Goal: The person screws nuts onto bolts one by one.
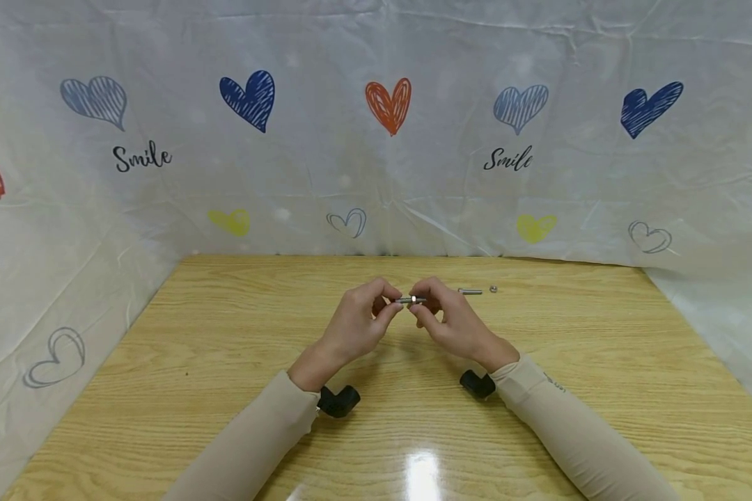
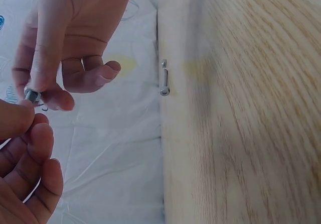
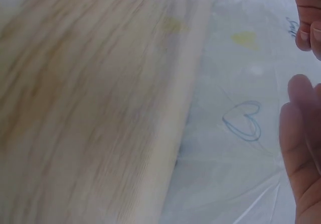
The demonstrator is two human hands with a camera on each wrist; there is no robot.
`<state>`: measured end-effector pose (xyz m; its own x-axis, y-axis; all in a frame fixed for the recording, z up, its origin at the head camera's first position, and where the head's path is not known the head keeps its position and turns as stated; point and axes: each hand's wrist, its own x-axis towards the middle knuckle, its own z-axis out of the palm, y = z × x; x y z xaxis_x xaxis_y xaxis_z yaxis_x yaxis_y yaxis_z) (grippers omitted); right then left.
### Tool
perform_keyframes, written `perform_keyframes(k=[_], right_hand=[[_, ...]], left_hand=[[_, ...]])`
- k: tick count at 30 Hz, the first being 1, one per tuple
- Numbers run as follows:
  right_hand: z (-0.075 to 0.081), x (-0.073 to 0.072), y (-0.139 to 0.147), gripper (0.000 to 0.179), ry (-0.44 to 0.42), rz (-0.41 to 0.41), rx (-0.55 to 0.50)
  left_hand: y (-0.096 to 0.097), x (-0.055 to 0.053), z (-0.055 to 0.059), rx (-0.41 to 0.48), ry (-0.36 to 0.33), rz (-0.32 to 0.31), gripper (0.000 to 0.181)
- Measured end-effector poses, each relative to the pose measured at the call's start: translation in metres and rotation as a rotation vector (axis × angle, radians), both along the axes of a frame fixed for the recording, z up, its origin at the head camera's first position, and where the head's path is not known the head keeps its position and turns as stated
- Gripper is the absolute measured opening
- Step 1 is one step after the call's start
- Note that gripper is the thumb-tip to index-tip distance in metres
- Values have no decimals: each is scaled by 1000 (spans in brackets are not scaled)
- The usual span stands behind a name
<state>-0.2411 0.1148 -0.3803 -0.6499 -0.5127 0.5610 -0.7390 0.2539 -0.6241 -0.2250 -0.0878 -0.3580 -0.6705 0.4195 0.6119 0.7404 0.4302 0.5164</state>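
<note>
Pinches silver metal bolt (image 1: 404,300) in left hand (image 1: 356,323) and apparently part-threaded silver nut (image 1: 414,300) in right hand (image 1: 456,323) above wood-grain worktop (image 1: 225,334), leaving second silver bolt (image 1: 472,291) and loose round nut (image 1: 493,289) unjoined there.

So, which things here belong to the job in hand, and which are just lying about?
In the job:
left hand
held bolt, gripped by it
right hand
held nut, around that bolt

Apparently just lying on the table, perhaps for later:
loose bolt
loose nut
</note>
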Motion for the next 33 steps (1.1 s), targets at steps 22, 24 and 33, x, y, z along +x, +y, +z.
perform_keyframes(k=[22,24,33], right_hand=[[0,-1,0,17,36,15,-20],[0,-1,0,14,37,15,-16],[0,-1,3,10,16,-32,11]], left_hand=[[-1,0,-2,-1,2,-4,9],[-1,0,-2,-2,2,-2,9],[0,0,-1,-4,7,2,9]])
